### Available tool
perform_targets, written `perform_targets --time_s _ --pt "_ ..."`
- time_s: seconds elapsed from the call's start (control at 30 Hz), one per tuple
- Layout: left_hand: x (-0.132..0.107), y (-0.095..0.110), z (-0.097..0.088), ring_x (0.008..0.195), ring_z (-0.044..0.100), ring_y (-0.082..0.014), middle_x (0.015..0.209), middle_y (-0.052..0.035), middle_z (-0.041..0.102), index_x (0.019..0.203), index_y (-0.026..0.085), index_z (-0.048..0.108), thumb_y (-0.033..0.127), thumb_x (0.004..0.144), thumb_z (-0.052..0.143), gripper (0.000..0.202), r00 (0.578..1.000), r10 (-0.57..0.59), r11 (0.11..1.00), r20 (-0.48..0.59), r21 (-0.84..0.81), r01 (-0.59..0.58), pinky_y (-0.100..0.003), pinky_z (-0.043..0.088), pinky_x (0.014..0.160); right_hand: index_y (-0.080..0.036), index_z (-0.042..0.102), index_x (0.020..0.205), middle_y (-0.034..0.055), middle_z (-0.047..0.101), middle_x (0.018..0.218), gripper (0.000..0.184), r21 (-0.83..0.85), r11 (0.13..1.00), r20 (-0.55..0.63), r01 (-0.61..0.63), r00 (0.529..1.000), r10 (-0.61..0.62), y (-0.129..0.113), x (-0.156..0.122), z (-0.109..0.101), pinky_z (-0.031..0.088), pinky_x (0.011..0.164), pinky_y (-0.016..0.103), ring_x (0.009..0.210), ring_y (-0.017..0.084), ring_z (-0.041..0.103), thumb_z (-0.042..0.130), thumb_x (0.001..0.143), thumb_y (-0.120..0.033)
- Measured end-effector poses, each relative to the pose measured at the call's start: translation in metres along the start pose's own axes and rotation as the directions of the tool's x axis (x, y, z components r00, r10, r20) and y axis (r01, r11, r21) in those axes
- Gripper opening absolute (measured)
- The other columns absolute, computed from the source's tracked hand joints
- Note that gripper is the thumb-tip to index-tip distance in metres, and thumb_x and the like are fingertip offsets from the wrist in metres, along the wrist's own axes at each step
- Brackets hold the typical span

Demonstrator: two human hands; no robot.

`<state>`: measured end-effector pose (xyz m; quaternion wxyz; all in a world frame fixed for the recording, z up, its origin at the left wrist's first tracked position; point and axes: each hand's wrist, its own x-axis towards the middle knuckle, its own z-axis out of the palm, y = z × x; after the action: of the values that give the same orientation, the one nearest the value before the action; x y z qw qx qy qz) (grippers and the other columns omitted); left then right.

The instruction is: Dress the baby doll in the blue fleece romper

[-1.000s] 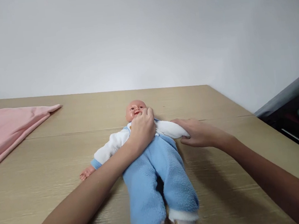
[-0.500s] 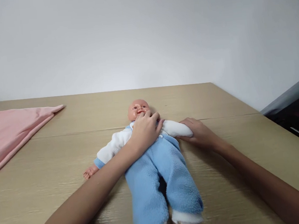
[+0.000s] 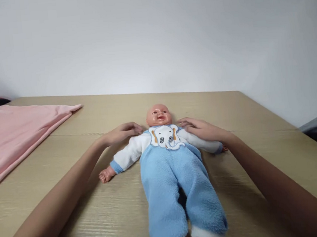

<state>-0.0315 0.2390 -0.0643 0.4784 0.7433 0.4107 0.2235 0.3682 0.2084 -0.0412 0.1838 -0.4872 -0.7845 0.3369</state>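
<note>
– What has been changed since the earlier view?
– The elephant patch (image 3: pixel 164 136) has been uncovered; the left hand (image 3: pixel 123 132) has been taken off the chest and is held near the doll's (image 3: pixel 164 170) shoulder, fingers loosely curved around nothing.
– And the right hand (image 3: pixel 200 128)?
– The sleeve's (image 3: pixel 203 144) end has been released; the fingers are loosely spread near the other shoulder. Whether cloth is touched cannot be told.
– The doll?
– It is laid face up on the table (image 3: pixel 106 218).

A bald, blue-and-white-clad doll (image 3: pixel 164 170) lies face-up on the table (image 3: pixel 112 214).
</note>
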Motion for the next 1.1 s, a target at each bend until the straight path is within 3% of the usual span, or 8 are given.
perform_targets --time_s 0.07,0.13,0.3,0.47,0.63,0.8,0.93,1.1 --pt "0.002 -0.007 0.001 0.127 0.070 -0.0294 0.135 -0.0110 0.077 0.124 0.022 0.075 0.052 0.097 0.074 0.040 0.988 0.028 0.992 0.151 -0.127 -0.009 -0.044 0.052 0.112 -0.026 0.072 0.131 0.0084 0.076 0.143 0.039 0.057 0.998 0.121 -0.027 0.992 0.020 0.000 0.020 -0.001 0.045 0.127 0.055 0.141 0.035 0.066 0.064 0.094 -0.036" --pt "0.004 -0.010 0.007 0.128 0.069 -0.0275 0.136 -0.0107 0.076 0.126 0.022 0.074 0.051 0.098 0.076 0.040 0.978 0.059 0.976 0.200 -0.218 -0.014 -0.043 0.050 0.115 -0.025 0.075 0.121 0.0084 0.079 0.136 0.034 0.140 0.988 0.175 -0.069 0.984 0.044 0.001 0.032 0.000 0.048 0.124 0.053 0.137 0.035 0.068 0.068 0.091 -0.039" --pt "0.016 -0.017 0.025 0.104 0.067 -0.0222 0.113 -0.0068 0.074 0.108 0.019 0.071 0.060 0.097 0.078 0.043 0.993 0.095 0.958 0.072 -0.279 -0.072 -0.037 0.052 0.095 -0.026 0.077 0.114 0.0063 0.080 0.134 0.029 0.234 0.962 0.156 -0.142 0.982 0.107 0.007 0.038 0.008 0.049 0.122 0.051 0.135 0.033 0.068 0.066 0.095 -0.045" --pt "0.024 -0.022 0.037 0.094 0.062 -0.0182 0.100 -0.0014 0.069 0.103 0.019 0.071 0.063 0.085 0.088 0.051 0.997 0.029 0.910 -0.075 -0.410 -0.057 -0.033 0.050 0.090 -0.025 0.079 0.117 0.0063 0.083 0.129 0.031 0.424 0.869 0.203 -0.257 0.962 0.185 0.017 0.042 0.009 0.058 0.114 0.047 0.125 0.033 0.074 0.065 0.091 -0.035" --pt "0.020 -0.016 0.043 0.088 0.064 -0.0171 0.101 -0.0017 0.070 0.105 0.021 0.068 0.057 0.086 0.088 0.046 0.996 -0.059 0.842 -0.059 -0.540 0.018 -0.032 0.052 0.084 -0.023 0.076 0.122 0.0101 0.083 0.129 0.037 0.497 0.827 0.309 -0.261 0.944 0.113 0.022 0.046 0.010 0.063 0.106 0.047 0.120 0.032 0.077 0.064 0.088 -0.033" --pt "0.014 -0.008 0.043 0.091 0.069 -0.0191 0.098 -0.0020 0.074 0.102 0.021 0.073 0.030 0.078 0.087 0.029 0.985 -0.159 0.690 0.060 -0.707 0.155 -0.033 0.055 0.089 -0.024 0.074 0.126 0.0088 0.081 0.127 0.035 0.382 0.923 0.335 -0.051 0.938 -0.086 0.031 0.041 0.004 0.061 0.101 0.044 0.117 0.028 0.074 0.071 0.098 -0.046" --pt "0.013 -0.008 0.040 0.098 0.072 -0.0227 0.104 -0.0039 0.077 0.105 0.022 0.074 0.029 0.078 0.078 0.028 0.986 -0.138 0.685 0.093 -0.710 0.163 -0.037 0.057 0.096 -0.022 0.072 0.120 0.0092 0.079 0.128 0.041 0.433 0.895 0.371 -0.108 0.926 -0.068 0.032 0.040 0.004 0.058 0.104 0.041 0.118 0.026 0.073 0.079 0.095 -0.054" --pt "0.017 -0.017 0.038 0.107 0.074 -0.0257 0.114 -0.0073 0.081 0.108 0.020 0.075 0.033 0.078 0.084 0.034 0.992 -0.126 0.730 0.020 -0.675 0.107 -0.040 0.057 0.103 -0.022 0.075 0.116 0.0091 0.080 0.129 0.040 0.437 0.891 0.240 -0.123 0.971 0.016 0.027 0.048 0.019 0.058 0.108 0.045 0.119 0.028 0.074 0.079 0.093 -0.054"
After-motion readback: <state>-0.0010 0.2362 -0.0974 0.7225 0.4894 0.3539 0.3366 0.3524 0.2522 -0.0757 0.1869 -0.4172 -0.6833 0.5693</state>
